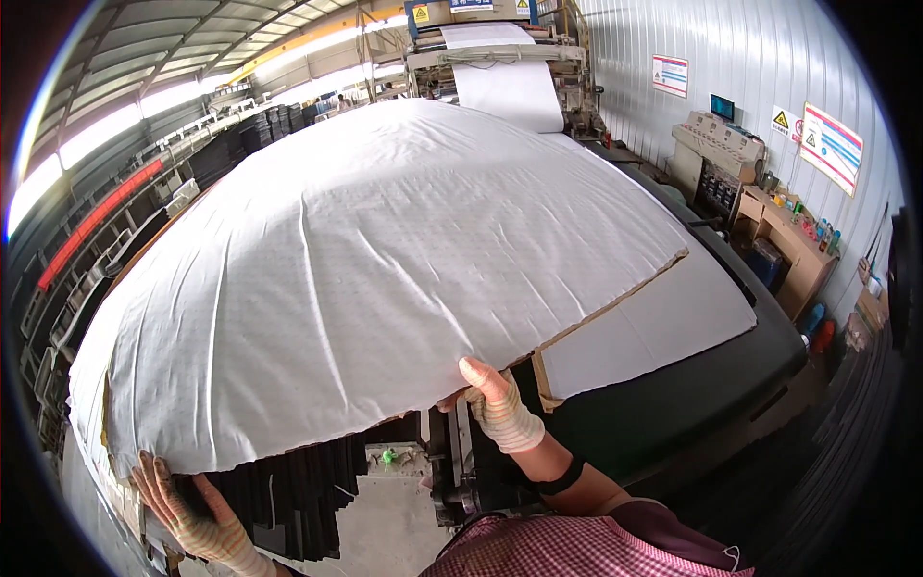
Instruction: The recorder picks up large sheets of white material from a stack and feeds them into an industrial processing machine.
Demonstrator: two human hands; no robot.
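A large white fabric-like sheet [385,250] with long wrinkles and a brown underside along its edge spreads in front of me. At its near edge, my right hand [505,413] in a striped knit glove closes on the sheet, thumb on top and fingers mostly hidden beneath. My left hand [192,514], gloved likewise with bare fingertips, reaches to the near left corner. Its fingers are stretched out against the sheet's edge, with the thumb apart. Under the sheet, to the right, lies another flat white piece [654,317] with a brown edge.
A dark green table surface [615,423] supports the right side. Black strips [303,500] hang below the near edge. At the back, a machine [500,48] feeds a white web [510,96] downward. Along the right wall stand a control console [711,159] and a wooden desk [784,231].
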